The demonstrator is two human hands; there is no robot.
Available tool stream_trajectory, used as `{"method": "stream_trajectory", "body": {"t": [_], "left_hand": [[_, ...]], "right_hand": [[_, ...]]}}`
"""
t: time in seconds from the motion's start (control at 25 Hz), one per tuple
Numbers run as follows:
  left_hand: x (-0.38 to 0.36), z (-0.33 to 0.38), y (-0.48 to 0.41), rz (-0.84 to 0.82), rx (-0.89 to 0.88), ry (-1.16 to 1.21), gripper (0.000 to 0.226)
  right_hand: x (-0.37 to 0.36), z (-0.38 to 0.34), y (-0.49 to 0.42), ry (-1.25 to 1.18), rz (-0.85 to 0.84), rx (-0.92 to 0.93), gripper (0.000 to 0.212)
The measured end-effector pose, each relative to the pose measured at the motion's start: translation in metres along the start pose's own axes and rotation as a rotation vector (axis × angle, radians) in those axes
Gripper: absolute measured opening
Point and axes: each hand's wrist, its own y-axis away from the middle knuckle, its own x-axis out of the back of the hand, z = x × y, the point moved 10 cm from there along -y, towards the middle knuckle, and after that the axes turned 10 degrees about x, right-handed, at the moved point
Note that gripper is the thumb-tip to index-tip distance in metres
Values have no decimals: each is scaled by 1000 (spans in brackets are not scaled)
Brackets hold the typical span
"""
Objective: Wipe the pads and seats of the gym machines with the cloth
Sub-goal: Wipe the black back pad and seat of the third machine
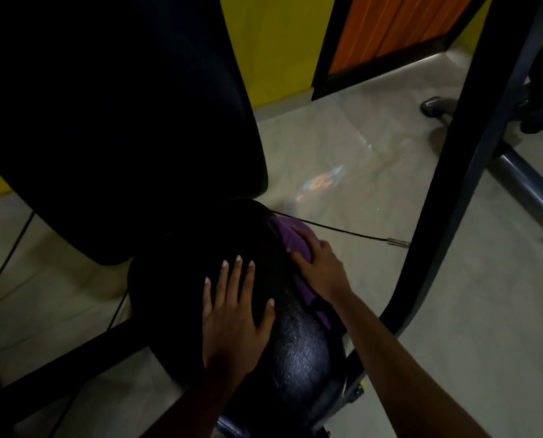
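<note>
1. Your right grip [319, 268] lies spread over the crumpled purple cloth [286, 232] and presses it down. The fingers drape across the fabric and do not clench round it.
2. The cloth sits on the far right shoulder of the black textured padded seat [298, 358], at about 1 o'clock from the seat's middle, and a strip of it trails back under your wrist towards 5 o'clock.
3. Your left grip [232, 314] is released, flat on the bare seat with the fingers fanned towards 12 o'clock. It steadies the seat and holds nothing.
4. The step in hand looks like wiping the seat. The cloth covers only the right edge, so the middle and the left side at 9 o'clock probably remain to be wiped.
5. For the next move, drag the cloth from 1 o'clock across towards 9 o'clock under firm palm pressure, and lift your left grip out of its path first.
6. Mind the thin black cable [343, 230] stretched just beyond the cloth at 2 o'clock, which could snag a loose corner.
7. The large black upright back pad [121, 121] at 11 o'clock probably comes next.
</note>
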Motion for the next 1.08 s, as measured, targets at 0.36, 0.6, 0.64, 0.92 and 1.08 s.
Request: {"method": "stream_trajectory", "body": {"t": [0.36, 0.6, 0.64, 0.92, 1.08], "left_hand": [[-3, -1, -3, 17, -1, -39, 65], [0, 2, 0, 42, -7, -25, 63], [0, 2, 0, 35, -4, -30, 63], [-3, 5, 1, -24, -9, -75, 65], [2, 4, 2, -33, -11, -15, 69]], "right_hand": [[-38, -25, -109, -281, -261, 22, 50], [1, -9, -17, -349, -48, 39, 48], [3, -3, 2, -357, -16, 8, 48], [1, 32, 132, -150, 175, -326, 54], [4, 33, 118, -61, 247, -430, 50]]}}
